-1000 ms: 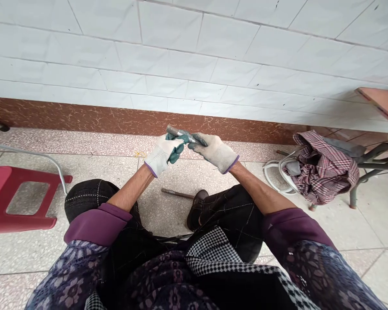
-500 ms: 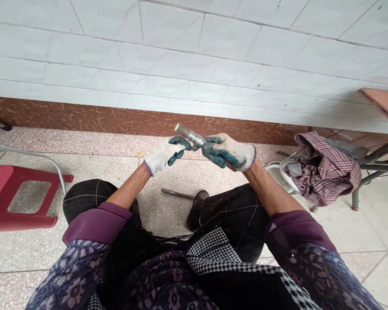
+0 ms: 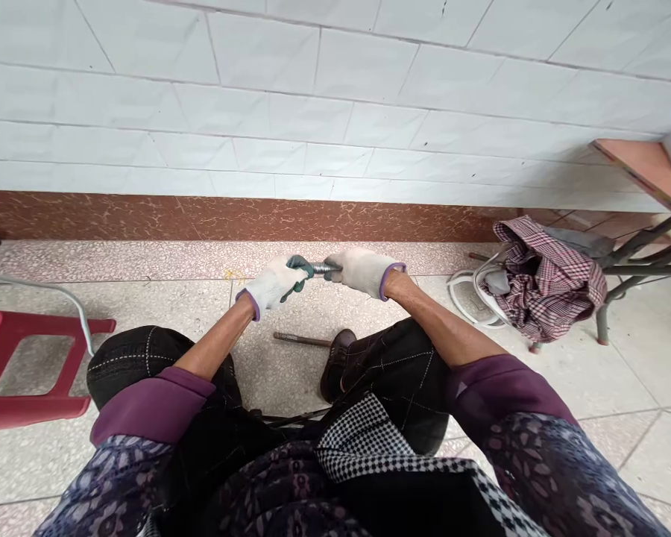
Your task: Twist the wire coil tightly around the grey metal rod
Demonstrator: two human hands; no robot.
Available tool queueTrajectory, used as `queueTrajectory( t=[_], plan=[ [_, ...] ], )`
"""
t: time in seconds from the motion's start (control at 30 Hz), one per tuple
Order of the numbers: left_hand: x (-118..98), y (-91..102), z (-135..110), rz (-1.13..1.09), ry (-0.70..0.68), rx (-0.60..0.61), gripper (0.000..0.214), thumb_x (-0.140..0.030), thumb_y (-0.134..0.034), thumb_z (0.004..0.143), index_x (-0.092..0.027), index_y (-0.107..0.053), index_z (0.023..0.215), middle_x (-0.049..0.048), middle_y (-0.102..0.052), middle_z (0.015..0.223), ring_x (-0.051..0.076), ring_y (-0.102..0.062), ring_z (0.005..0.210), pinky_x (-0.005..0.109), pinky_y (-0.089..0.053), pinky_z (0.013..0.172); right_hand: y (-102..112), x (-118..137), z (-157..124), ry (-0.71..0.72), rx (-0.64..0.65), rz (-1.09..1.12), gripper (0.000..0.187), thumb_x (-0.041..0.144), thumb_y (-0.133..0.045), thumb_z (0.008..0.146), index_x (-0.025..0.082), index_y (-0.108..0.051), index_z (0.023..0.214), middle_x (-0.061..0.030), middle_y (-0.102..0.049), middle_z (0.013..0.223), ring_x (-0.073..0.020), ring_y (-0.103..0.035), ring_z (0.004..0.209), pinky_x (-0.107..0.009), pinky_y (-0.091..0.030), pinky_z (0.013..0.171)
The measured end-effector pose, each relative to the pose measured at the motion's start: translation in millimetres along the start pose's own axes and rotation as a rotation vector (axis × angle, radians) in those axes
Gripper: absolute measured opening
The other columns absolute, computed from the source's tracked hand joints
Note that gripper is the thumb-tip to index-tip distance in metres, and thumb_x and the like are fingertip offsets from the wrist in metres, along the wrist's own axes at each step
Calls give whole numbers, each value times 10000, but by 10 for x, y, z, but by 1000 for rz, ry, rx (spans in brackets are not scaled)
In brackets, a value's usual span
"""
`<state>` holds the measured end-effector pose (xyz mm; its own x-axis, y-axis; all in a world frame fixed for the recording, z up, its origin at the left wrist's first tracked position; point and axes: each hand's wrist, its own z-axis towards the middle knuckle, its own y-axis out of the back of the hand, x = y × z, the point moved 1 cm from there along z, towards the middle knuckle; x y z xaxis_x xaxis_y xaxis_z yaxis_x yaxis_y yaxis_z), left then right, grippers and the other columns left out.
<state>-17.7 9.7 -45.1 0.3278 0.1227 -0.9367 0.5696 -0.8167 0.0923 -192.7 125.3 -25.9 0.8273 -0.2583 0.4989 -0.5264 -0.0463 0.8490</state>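
Observation:
Both my hands wear white knit gloves with green-coated fingers and purple cuffs. Between them, a short stick wound with silvery wire lies nearly level above the floor. My left hand is closed around its left end, hiding that tip. At the other end, my right hand grips the stick with its back turned up, and the fingers are mostly covered. Only a short coiled stretch of wire shows in the gap.
A slim brown rod lies on the floor by my shoe. At left stands a red plastic stool. On the right, checked cloth hangs over a white-framed seat, near a wooden tabletop. A tiled wall rises ahead.
My right hand has turned over and tilted the stick from slanting upward to nearly level. My left hand has closed on its left end, which stuck out bare before. The view shifted slightly.

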Motion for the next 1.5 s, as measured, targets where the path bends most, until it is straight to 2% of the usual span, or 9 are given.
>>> queueTrajectory(
  t=[0.2,0.5,0.63,0.77,0.93,1.07,1.13,1.33,1.5],
  plan=[
    [-113,-118,119,-280,-14,-42,86,-146,-547,856,-171,-625,830,-60,-427,510,51,-264,354,206,-172,362,177,103,176,-1,-177,-203,192,351,-611,966,179,-671,1027,-52,-644,824,-176,-552,716,-301,-370,624],
    [-193,-121,19,-366,-194,-36,173,-113,-628,795,-208,-494,740,-98,-402,468,45,-271,332,227,-173,350,128,162,-14,-3,143,841,311,473,-656,870,167,-635,924,23,-506,660,-85,-372,460,-234,-292,361],
    [-194,-119,47,-332,-150,-205,198,-101,-610,815,-205,-475,715,-93,-425,476,41,-290,331,228,-180,341,48,151,114,89,-122,523,210,346,-692,853,183,-643,976,-19,-615,792,-131,-520,616,-252,-424,498],
    [-208,-95,55,-330,-174,-166,163,-131,-602,837,-201,-495,736,-88,-441,503,37,-293,338,224,-180,341,40,164,161,172,-330,265,197,279,-696,860,197,-657,1035,-24,-659,883,-149,-559,751,-266,-454,644],
    [-310,-26,-56,-325,-217,9,72,-168,-620,785,-188,-553,803,-73,-471,499,49,-314,349,230,-200,351,95,205,5,86,-70,747,171,339,-676,863,183,-605,868,19,-525,682,-88,-423,511,-217,-326,397],
    [-347,-10,-123,-286,-223,33,275,-134,-596,754,-149,-632,1027,-79,-512,500,43,-288,327,228,-207,365,78,227,-76,71,162,1064,297,444,-720,822,187,-584,883,45,-489,627,-77,-370,410,-220,-294,314],
    [-312,-22,-99,-269,-244,-3,243,-133,-599,751,-152,-633,991,-80,-512,497,48,-292,320,233,-201,348,55,236,-60,74,158,1004,290,455,-680,854,183,-581,852,23,-524,639,-84,-395,415,-225,-319,317],
    [-191,-49,27,-245,-240,-135,108,-176,-618,825,-197,-537,757,-65,-522,543,44,-335,338,240,-212,326,21,276,47,103,-220,532,122,295,-664,883,189,-604,873,8,-542,702,-91,-460,552,-192,-376,419],
    [-274,18,-33,-224,-226,17,34,-204,-608,856,-187,-591,831,-24,-610,610,46,-361,338,243,-204,334,60,259,-23,63,-51,831,245,400,-676,894,172,-605,839,10,-529,673,-79,-429,476,-199,-335,338]
  ],
)
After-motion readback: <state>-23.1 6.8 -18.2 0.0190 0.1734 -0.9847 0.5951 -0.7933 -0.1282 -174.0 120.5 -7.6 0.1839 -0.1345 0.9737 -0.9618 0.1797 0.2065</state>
